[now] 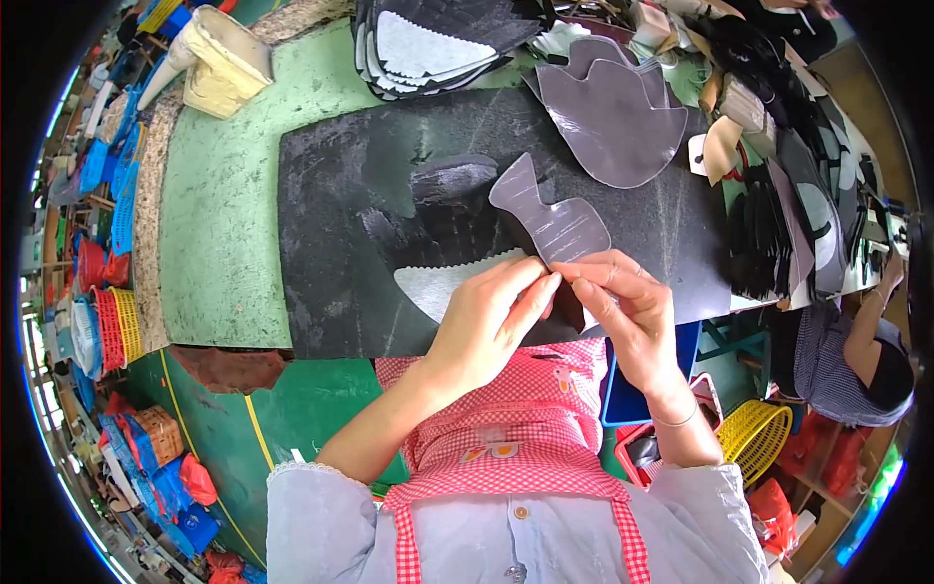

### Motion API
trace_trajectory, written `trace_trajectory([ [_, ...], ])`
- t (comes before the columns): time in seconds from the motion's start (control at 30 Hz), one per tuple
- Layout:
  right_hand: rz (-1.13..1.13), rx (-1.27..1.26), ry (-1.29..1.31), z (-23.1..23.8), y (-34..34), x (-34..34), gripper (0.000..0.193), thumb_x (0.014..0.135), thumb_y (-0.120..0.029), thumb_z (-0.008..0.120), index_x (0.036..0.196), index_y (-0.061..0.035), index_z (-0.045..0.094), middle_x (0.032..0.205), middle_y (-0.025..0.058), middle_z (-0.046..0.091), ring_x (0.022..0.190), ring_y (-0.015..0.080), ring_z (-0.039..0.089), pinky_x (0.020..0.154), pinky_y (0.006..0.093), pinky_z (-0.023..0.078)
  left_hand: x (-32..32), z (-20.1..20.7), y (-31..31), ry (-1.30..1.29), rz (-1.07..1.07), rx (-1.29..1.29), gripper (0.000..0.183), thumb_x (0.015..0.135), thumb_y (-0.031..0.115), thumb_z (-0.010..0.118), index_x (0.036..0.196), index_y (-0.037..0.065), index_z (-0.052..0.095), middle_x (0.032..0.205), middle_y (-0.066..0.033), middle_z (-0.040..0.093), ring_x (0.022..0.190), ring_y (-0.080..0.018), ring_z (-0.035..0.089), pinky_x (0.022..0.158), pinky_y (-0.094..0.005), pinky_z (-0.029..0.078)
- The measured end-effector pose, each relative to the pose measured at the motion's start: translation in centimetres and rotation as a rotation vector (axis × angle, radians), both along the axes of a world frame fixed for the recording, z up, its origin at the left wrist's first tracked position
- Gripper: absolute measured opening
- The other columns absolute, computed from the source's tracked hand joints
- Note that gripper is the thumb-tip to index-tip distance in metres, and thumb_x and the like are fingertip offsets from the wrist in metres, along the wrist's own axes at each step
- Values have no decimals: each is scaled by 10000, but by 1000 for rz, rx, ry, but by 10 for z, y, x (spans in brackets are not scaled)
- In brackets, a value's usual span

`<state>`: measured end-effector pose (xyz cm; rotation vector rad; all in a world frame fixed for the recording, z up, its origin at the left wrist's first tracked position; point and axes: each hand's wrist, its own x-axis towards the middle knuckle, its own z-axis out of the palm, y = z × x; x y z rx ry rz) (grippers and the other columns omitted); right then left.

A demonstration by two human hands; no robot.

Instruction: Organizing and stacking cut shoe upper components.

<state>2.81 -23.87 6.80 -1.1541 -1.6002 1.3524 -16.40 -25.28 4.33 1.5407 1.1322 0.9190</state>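
Observation:
My left hand (491,316) and my right hand (628,304) meet near the front edge of a black mat (331,253). Thumbs and fingertips of both are closed in a pinch on the lower edge of a curved dark grey leather piece (564,226). The piece's narrow end points away from me; my fingers hide its lower edge. Beside my left hand lies a black shoe-upper piece (452,219) with a whitish, zigzag-edged lining (443,287), partly under that hand. Farther back, a stack of grey leather pieces (623,122) rests on the mat.
A stack of black pieces with pale linings (428,44) is at the back. On the green table (224,214), a cream pot (229,68) stands far left. Black pieces (759,234) and clutter line the right. Another person's arm (871,321) shows at far right.

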Motion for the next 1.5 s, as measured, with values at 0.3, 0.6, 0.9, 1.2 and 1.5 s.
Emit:
trace_trajectory([
  [0.3, -54, -108, 38, 10, -8, 9, 211, 943, 11, 622, 1131, 24, 716, 1004, 123, 696, 897, 160, 696, 801, 254, 558, 10, 6, -2, -169, -83, -225, 241, 1082, 156, 421, 1063, -31, 572, 861, -58, 621, 765, -119, 609, 696, -275, 491],
  [0.6, -150, -293, 90, -3, 10, 20, 46, 905, -12, 648, 942, 14, 640, 829, 48, 687, 733, 97, 669, 685, 238, 555, 11, 3, -5, -396, -154, -355, 241, 1049, 182, 483, 882, 10, 515, 844, -85, 623, 748, -198, 645, 664, -323, 522],
  [0.9, 54, -357, 255, -6, 15, 18, 92, 994, -118, 547, 988, -27, 547, 925, 30, 626, 838, 77, 567, 769, 244, 476, 4, -2, 4, -460, -108, -607, 325, 1052, 297, 520, 1129, -16, 557, 941, -93, 653, 732, -144, 695, 504, -242, 530],
  [1.2, -224, -59, 193, -18, 53, 49, 235, 1016, -128, 561, 827, -3, 622, 870, 59, 681, 671, 95, 655, 600, 227, 504, -16, 1, 6, -367, -206, -346, 284, 1003, 210, 614, 1213, 23, 569, 1085, -48, 595, 941, -110, 584, 876, -281, 483],
  [1.5, -78, 70, -30, 18, 25, 8, 169, 958, 73, 546, 1113, 4, 536, 958, 113, 711, 905, 165, 732, 765, 265, 584, -7, 15, 40, -103, -140, -366, 428, 986, 421, 605, 1097, 10, 569, 905, -74, 642, 832, -137, 614, 764, -291, 490],
])
